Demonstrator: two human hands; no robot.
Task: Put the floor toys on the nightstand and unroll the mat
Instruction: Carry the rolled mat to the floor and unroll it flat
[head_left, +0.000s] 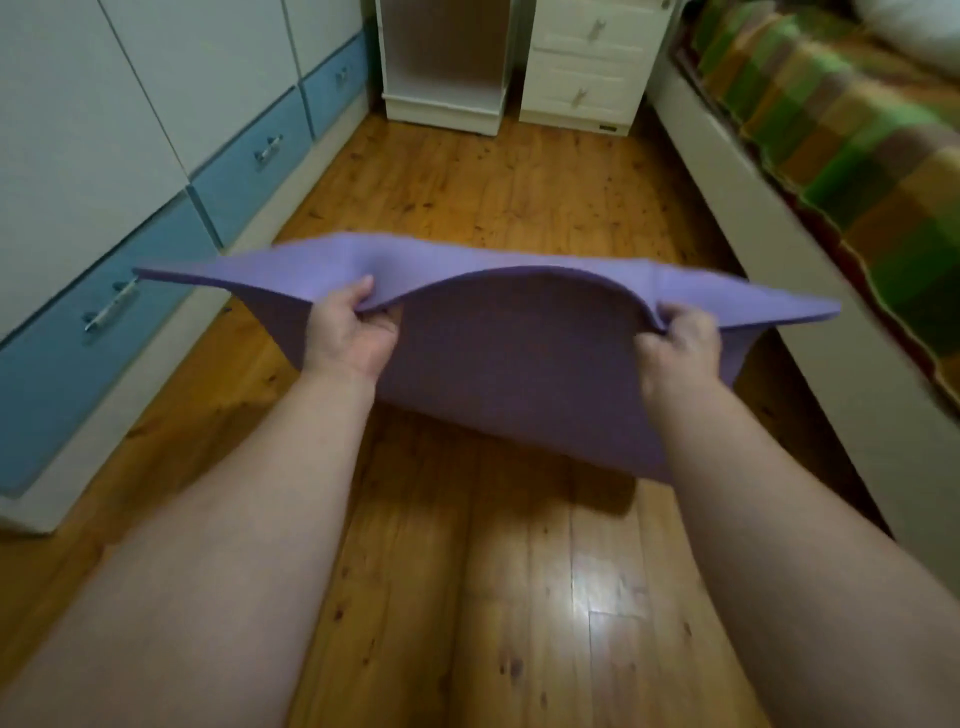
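Wooden floor (467, 208); both hands pinch purple mat (519, 353) (edge bowed).

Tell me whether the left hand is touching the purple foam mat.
Touching. The head view shows the left hand pinching the raised near edge of the purple foam mat, thumb on top and fingers curled beneath.

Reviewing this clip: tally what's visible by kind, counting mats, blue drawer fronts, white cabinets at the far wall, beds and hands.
Purple foam mat: 1
Blue drawer fronts: 3
White cabinets at the far wall: 2
Bed with checked blanket: 1
Hands, left hand and right hand: 2
Total: 9
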